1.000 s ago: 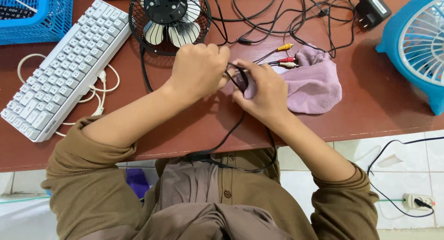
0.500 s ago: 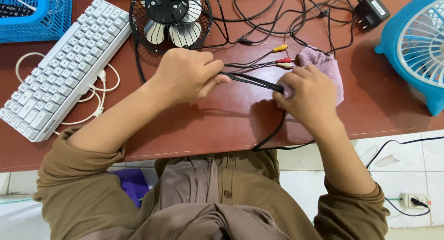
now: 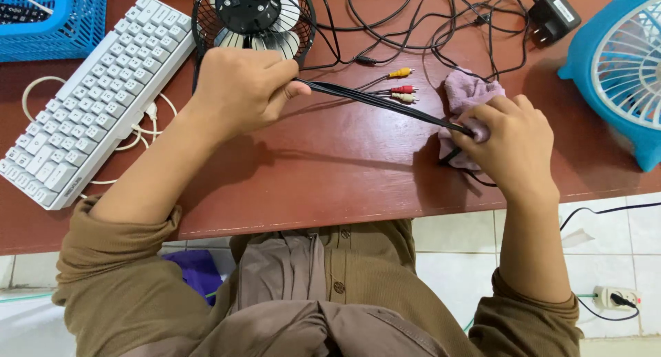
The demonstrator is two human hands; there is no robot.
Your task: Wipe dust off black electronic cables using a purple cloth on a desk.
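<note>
Nearest, along the front edge of the reddish-brown surface [image 3: 330,185]: right hand [image 3: 513,147], clenched over a pale purple cloth [image 3: 465,92] and pinching a bundle of black cables [image 3: 379,99] inside the fold. Hard to tell, under the fingers, whether the cloth wraps fully round the bundle or only presses from above.

Stretched taut from there up and to the left, long axis on a shallow diagonal, raised off the surface along its middle. At the far, upper-left end: left hand [image 3: 241,88], closed round the bundle between thumb and curled fingers. Both hands on the same bundle, well apart.

Just beyond the span: three plugs [image 3: 401,88], yellow, red and white, lying loose. Farther back: a black fan [image 3: 251,13], a tangle of wires with a black adapter [image 3: 553,16]. Far left, a white keyboard [image 3: 89,102] and blue basket [image 3: 51,19]; far right, a blue fan [image 3: 620,68].
</note>
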